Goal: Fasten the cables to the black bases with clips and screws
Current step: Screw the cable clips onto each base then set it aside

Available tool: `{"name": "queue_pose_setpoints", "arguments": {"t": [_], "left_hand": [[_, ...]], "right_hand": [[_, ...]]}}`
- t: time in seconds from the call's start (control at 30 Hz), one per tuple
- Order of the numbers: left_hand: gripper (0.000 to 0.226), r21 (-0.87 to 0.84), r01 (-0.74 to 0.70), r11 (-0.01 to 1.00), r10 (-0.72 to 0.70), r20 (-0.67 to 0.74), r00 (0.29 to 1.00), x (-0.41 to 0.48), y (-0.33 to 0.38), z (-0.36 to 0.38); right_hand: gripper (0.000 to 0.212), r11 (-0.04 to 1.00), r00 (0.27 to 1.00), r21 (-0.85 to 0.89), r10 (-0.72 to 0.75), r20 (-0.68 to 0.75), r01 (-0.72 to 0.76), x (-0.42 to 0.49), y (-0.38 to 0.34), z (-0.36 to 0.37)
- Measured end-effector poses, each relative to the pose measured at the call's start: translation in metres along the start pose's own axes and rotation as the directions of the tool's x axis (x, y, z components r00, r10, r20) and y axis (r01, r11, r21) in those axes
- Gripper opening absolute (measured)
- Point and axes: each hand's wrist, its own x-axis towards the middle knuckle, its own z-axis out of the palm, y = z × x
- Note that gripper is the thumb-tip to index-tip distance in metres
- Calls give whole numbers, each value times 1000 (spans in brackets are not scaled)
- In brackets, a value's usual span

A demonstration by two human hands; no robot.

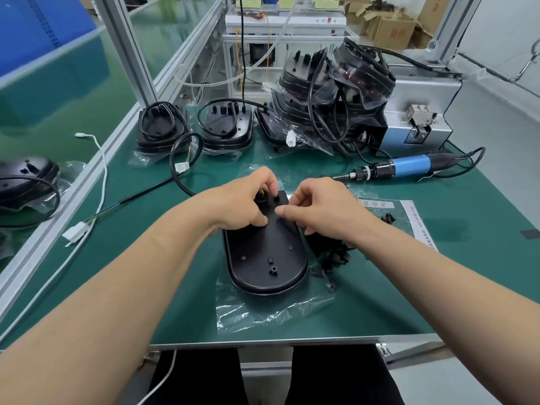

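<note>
As it lies flat, the oval black base looks studded.

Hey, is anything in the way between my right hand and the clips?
Nothing visible. The clips lie on the mat beside the base, right under the right hand's wrist and partly hidden by it. The left hand holds the cable at the base's far end.

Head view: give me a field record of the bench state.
black base: flat on plastic bag, centre of green mat
left hand: pinches cable end at base's far end
right hand: fingers curled over same end, contents hidden
screwdriver: lying on mat, untouched
clips: loose pile right of base
</note>
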Motion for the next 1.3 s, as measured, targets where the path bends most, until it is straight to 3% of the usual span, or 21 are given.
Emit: {"name": "queue_pose_setpoints", "arguments": {"t": [0.13, 0.33, 0.6, 0.8, 0.87, 0.93, 1.0, 1.07, 1.1, 1.17, 1.2, 1.23, 1.27, 1.3], "left_hand": [[57, -28, -21, 999, 22, 22, 1000, 1, -4, -2], [66, -6, -15, 1000, 15, 37, 999, 5, -7, -3], [70, -5, 20, 1000, -19, 59, 998, 13, -11, -5], [90, 84, 91, 992, -89, -21, 996, 6, -26, -23], [87, 74, 147, 986, -145, -33, 989, -4, -35, -36], [63, -44, 99, 994, -105, -155, 982, -11, -43, -47], [26, -96, -36, 995, 0, -351, 937, -16, -50, -52], [8, 31, -142, 989, 137, -535, 834, -23, -55, -50], [7, 139, -184, 973, 230, -623, 748, -26, -56, -47], [13, 336, -154, 929, 366, -781, 506, -31, -63, -40], [25, 334, -90, 938, 342, -851, 399, -31, -70, -38], [42, 209, -37, 977, 208, -910, 358, -29, -78, -39], [62, -22, -8, 1000, -17, -915, 403, -26, -83, -41], [79, -262, 39, 964, -246, -832, 497, -21, -90, -42]], "right_hand": [[29, 999, 1000, -34, 9, 19, -9, 3, 3, 5], [34, 952, 979, 250, 139, 152, -174, 14, 10, 10], [38, 978, 973, 178, 68, 221, -109, 14, 14, 10], [38, 995, 987, 90, 33, 156, -47, 10, 15, 15], [39, 992, 992, 110, 49, 119, -63, 10, 16, 13], [36, 982, 996, 171, 72, 55, -81, 16, 19, 6], [17, 994, 999, 103, 41, -30, -38, 22, 21, -3], [10, 998, 995, -59, -16, -96, 10, 32, 21, -13], [14, 993, 995, -117, -39, -93, 28, 36, 18, -17], [20, 984, 999, -174, -42, -10, 39, 42, 12, -18], [27, 985, 998, -171, -16, 56, 25, 44, 9, -15], [39, 989, 992, -146, 14, 122, 4, 45, 7, -12], [54, 993, 982, -113, 41, 183, -20, 44, 4, -7], [70, 996, 971, -84, 61, 230, -42, 44, 1, -3]]}}
